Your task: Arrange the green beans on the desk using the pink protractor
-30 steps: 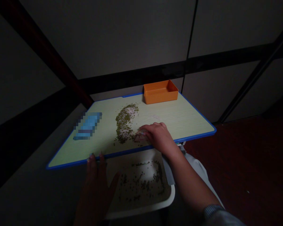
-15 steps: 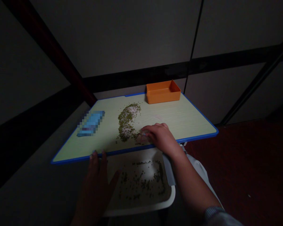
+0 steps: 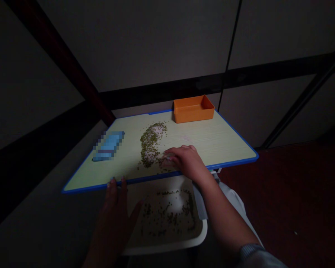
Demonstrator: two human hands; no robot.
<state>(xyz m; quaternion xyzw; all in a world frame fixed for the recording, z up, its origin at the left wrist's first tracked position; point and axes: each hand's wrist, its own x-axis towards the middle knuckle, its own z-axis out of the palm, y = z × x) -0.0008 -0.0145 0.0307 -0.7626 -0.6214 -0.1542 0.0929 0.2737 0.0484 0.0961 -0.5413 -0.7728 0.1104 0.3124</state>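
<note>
Small green grains, perhaps mung beans, lie in a curved heap (image 3: pixel 147 140) on a pale tabletop with a blue rim (image 3: pixel 86 171). My right hand (image 3: pixel 188 160) is at the near edge, its fingers curled down right of the heap's lower end. Under these fingertips shows a pale, see-through thing (image 3: pixel 166 162), too dim to name. Below the edge, a white tub (image 3: pixel 195 243) has loose grains scattered across its bottom. My left hand (image 3: pixel 115 208) stretches its fingers apart, tips at the tabletop's front edge and thumb over the tub's left side.
An orange open box (image 3: pixel 194 116) stands at the back right of the tabletop. At the left lies a blue flat item (image 3: pixel 109 146), blurred out by pixels. A panelled wall (image 3: pixel 156 44) rises behind, and dark red floor (image 3: pixel 290 197) shows at the right.
My right hand has slid slightly left toward the heap along the near edge. The left hand stays where it was, fingers still spread.
</note>
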